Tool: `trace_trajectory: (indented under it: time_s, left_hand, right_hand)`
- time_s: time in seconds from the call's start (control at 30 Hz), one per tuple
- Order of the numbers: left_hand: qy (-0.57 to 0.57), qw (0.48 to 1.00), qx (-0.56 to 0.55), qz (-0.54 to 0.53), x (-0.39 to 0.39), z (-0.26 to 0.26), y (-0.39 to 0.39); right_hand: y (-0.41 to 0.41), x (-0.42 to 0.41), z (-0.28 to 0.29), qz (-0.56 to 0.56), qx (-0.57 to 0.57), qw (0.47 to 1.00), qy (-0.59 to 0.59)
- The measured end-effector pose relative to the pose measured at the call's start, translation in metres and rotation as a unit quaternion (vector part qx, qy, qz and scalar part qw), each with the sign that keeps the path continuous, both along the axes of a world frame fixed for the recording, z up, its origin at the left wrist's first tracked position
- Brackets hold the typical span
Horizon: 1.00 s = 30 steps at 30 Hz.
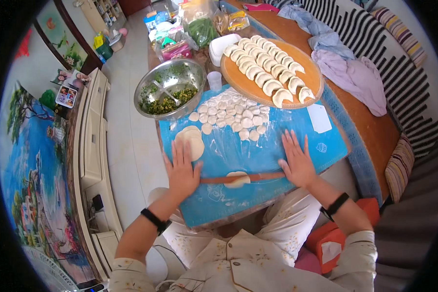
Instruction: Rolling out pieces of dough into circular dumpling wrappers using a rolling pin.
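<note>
A thin wooden rolling pin (266, 176) lies across a flattened dough round (237, 180) on the blue silicone mat (255, 204). My left hand (182, 169) is flat over the pin's left end, fingers spread and reaching towards a stack of rolled wrappers (192, 140). Over the right end lies my right hand (298, 160), its palm down and fingers apart. Both palms hide the pin's ends. Beyond them, many small floured dough pieces (237, 116) are grouped on the mat. Crescent dumplings (262, 78) stand in rows on a round woven tray (314, 78).
A steel bowl (140, 85) holds chopped green filling and a spoon (166, 93). Beside it are a plastic cup (214, 81) and a white container (219, 49). A white card (319, 118) lies right on the mat. Bagged green vegetables (202, 31) stand behind; a wooden bench (372, 146) flanks the right.
</note>
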<state>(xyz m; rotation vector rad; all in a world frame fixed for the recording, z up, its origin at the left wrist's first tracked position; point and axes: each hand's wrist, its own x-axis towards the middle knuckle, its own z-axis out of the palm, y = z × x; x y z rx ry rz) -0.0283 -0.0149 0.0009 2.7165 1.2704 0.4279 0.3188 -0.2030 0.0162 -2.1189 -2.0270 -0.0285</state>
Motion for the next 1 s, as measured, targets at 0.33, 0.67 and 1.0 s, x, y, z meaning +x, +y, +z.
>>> trace_trajectory:
  time_s: [0.33,0.67,1.0]
  left_hand:
    - [0.029,0.998,-0.024,-0.048,-0.024,-0.006,-0.027]
    - [0.001,0.998,0.018,-0.054,-0.022,-0.001,-0.019]
    - [-0.056,0.968,-0.075,-0.234,0.031,0.004,-0.029]
  right_hand:
    - [-0.012,-0.013,0.012,0.042,-0.037,0.998,0.021]
    - [-0.017,-0.005,0.002,0.044,-0.052,0.997,0.046]
    - [-0.009,-0.004,0.002,0.104,0.02,0.985,0.137]
